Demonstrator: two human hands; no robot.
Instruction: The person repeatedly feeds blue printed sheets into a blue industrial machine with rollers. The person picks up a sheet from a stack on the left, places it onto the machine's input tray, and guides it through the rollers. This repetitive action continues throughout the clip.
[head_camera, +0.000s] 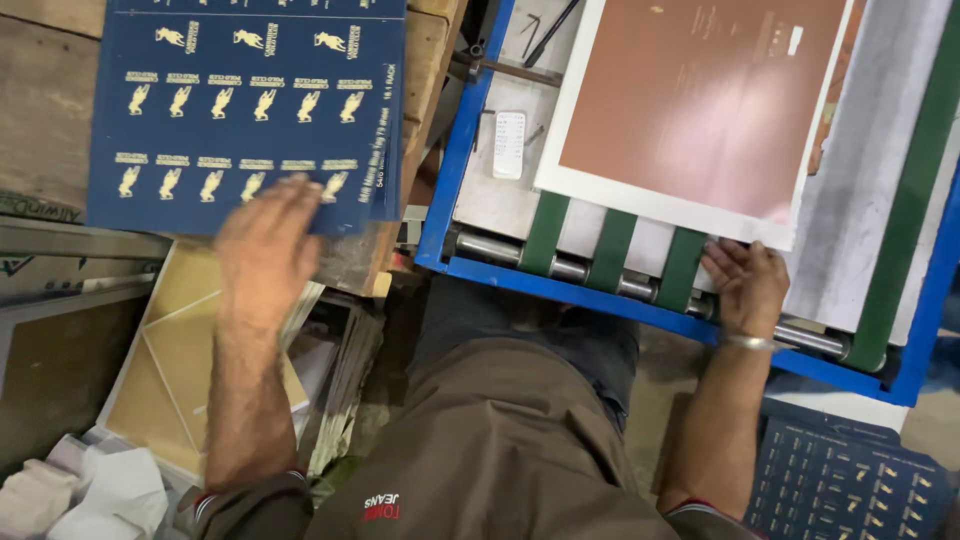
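Under left hand blue printed sheet, open grip, right hand flat touching brown sheet

Print shop prob., belt-fed press, printed sheets

A dark blue printed label sheet with rows of gold figures is seen at upper left. A second blue sheet lies at lower right. A small white rectangular label is stuck upright between them.

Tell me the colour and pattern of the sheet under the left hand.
Dark blue sheet, printed with rows of small gold figures; left hand rests on its lower edge. Head view.
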